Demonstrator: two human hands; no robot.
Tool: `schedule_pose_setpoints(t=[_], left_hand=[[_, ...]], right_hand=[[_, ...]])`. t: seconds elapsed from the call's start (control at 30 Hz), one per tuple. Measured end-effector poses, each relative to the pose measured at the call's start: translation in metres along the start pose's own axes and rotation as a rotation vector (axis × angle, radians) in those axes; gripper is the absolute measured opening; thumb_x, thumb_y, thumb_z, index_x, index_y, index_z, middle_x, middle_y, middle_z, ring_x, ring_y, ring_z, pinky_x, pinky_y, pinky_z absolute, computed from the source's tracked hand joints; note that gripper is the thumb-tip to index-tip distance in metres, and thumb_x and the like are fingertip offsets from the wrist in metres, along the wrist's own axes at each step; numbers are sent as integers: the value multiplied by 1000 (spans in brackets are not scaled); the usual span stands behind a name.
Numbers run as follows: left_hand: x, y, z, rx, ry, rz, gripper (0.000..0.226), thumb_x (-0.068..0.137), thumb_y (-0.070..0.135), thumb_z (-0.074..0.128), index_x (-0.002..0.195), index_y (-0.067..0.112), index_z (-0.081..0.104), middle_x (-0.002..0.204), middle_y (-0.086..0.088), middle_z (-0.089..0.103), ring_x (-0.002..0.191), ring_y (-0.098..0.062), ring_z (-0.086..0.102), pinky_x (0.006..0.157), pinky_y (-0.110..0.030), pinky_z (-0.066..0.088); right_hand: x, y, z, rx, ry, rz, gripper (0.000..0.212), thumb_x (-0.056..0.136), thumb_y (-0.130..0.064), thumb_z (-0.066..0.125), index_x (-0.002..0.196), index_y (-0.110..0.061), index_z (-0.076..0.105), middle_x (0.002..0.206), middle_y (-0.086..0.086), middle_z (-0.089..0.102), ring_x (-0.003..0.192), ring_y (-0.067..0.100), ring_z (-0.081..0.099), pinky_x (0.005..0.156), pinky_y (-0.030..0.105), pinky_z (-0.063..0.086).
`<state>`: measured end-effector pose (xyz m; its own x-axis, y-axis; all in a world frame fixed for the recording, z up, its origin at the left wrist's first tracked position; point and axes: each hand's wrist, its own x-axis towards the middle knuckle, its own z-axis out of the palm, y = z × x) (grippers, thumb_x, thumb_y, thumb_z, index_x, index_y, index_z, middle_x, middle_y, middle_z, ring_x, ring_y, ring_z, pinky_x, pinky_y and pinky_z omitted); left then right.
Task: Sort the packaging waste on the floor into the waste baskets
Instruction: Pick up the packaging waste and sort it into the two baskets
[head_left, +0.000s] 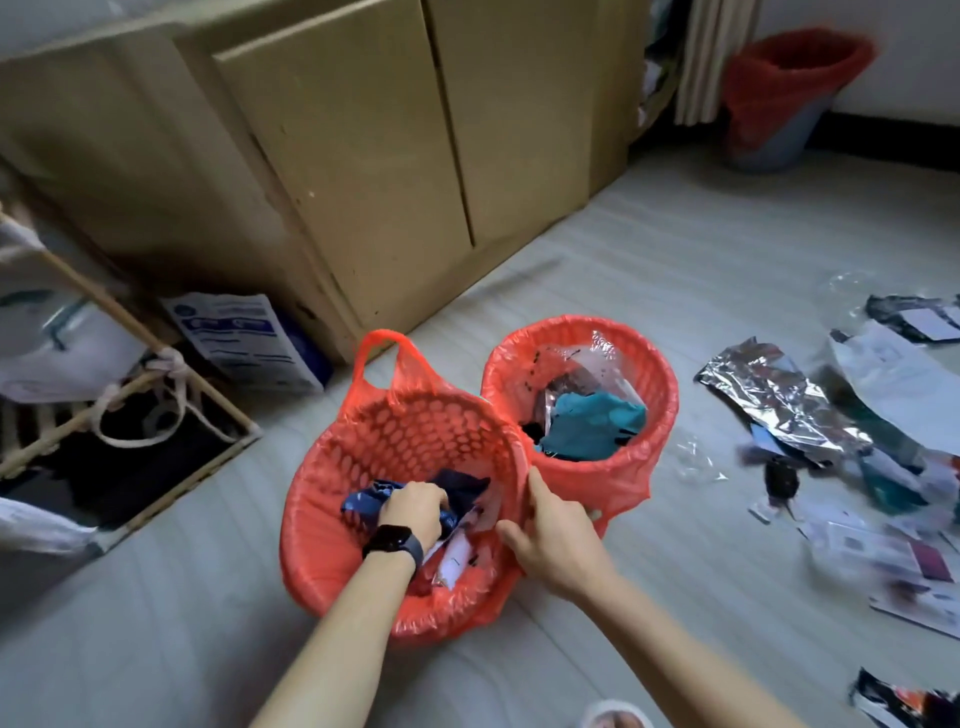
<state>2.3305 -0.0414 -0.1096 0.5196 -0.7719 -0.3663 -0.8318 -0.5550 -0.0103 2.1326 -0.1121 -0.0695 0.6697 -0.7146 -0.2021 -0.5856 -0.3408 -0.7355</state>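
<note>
Left hand clenches a crumpled dark-blue plastic wrapper inside the near red-bag-lined mesh basket. Right hand grips its rim. Recommended: push wrapper low, release cleanly, keep rim steadied. Crinkled silver foil packaging lies unsorted on the floor.

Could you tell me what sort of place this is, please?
Probably a room in a home: a tan cabinet stands on the pale floor, and a curtain hangs in the corner.
</note>
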Motion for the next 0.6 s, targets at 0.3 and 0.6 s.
schedule_pose_setpoints(t=[0.3,0.6], left_hand=[[25,-8,29,-20,-128,-113,31,91,9,50,118,10,65,117,-19,66,108,-39,63,88,-44,50],[25,-27,4,-310,-223,-97,41,66,38,46,97,21,67,114,-19,66,108,-37,59,84,-33,44]], right_hand=[[3,9,9,56,40,-23,80,89,-39,62,155,-23,21,117,7,70,106,35,62,84,40,49],[2,4,8,116,45,-11,66,87,-40,62,145,-29,33,122,3,69,109,33,63,90,43,52]])
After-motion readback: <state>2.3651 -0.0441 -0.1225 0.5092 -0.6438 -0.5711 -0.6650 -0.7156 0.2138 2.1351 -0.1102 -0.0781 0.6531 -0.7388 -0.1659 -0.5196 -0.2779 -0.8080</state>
